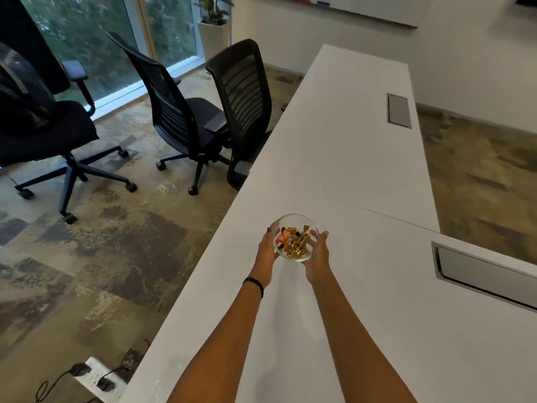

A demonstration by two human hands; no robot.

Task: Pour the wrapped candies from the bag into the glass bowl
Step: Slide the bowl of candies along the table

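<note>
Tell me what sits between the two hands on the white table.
In the head view, the glass bowl sits between the left hand and right hand, cupped by both. Gold and orange wrapped candies lie inside it. No bag shows.

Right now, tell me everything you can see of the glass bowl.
The glass bowl is clear, round and shallow-sided, with a thick base. It looks tilted toward the camera, over the white table near its left edge; whether it rests on the surface or is lifted, I cannot tell. It holds a heap of wrapped candies, mostly gold, some orange and silver. The left hand cups its left side and the right hand its right. No bag shows.
</note>
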